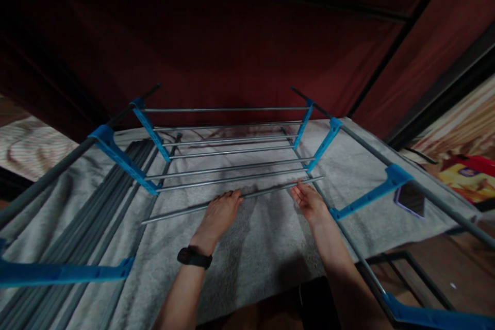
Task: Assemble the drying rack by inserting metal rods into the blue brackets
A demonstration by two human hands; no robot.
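A drying rack with grey metal rods and blue plastic brackets stands over a grey towel. My left hand, with a black watch on its wrist, grips a loose grey rod that lies slanted in front of the fitted rods. Near the rod's right end, my right hand closes on the same rod, close to a blue bracket. Several rods sit fixed between the two inner brackets.
A bundle of spare grey rods lies on the towel at left. A phone in a purple case rests at right beside another blue bracket. Dark red fabric walls rise behind. Colourful packaging lies far right.
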